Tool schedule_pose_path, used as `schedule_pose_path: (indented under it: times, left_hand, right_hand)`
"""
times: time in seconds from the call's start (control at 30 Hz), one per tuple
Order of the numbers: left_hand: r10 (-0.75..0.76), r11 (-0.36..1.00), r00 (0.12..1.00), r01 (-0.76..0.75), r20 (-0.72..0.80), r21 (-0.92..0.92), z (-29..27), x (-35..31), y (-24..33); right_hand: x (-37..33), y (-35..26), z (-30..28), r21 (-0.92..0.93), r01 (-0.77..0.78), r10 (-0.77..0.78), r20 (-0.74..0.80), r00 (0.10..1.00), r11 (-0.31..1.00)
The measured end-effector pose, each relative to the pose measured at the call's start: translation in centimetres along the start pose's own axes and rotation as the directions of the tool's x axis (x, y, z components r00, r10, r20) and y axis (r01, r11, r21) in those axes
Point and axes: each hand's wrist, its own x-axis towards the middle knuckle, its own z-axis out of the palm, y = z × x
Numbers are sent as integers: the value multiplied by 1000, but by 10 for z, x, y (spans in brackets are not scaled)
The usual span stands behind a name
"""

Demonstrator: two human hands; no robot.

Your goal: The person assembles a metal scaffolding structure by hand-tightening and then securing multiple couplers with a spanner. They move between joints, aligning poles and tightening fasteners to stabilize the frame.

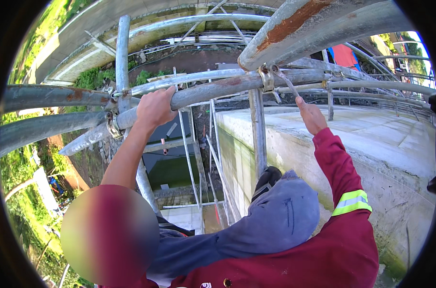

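Observation:
My left hand is wrapped over a grey steel scaffold tube that runs across in front of me. Further right, my right hand is closed round the lower end of a metal spanner. The spanner's head meets the bolt side of a scaffold coupler; whether it sits fully on a nut is too small to tell. This coupler clasps the tube near the top of an upright post. Left of my left hand, another coupler clamps the same tube near a standing tube.
A thick, rust-streaked tube slants close overhead at the upper right. Two more tubes reach in from the left. A concrete ledge lies on the right, beside my bent leg. Between the tubes is a deep drop with dark water.

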Motion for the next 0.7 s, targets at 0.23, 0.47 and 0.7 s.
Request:
schedule_pose_path:
  times: [0.23, 0.47, 0.7]
  left_hand:
    - [-5, 1000, 999, 5, 33, 20, 4, -2, -6]
    - [8, 1000, 999, -9, 42, 9, -4, 2, 5]
    - [4, 1000, 999, -4, 41, 15, -5, 1, 7]
  right_hand:
    - [111, -52, -94, -680, 190, 5, 274, 962, 708]
    - [153, -54, -114, -781, 342, -4, 399, 917, 522]
    - [22, -12, 13, -130, -151, 174, 190, 966, 980]
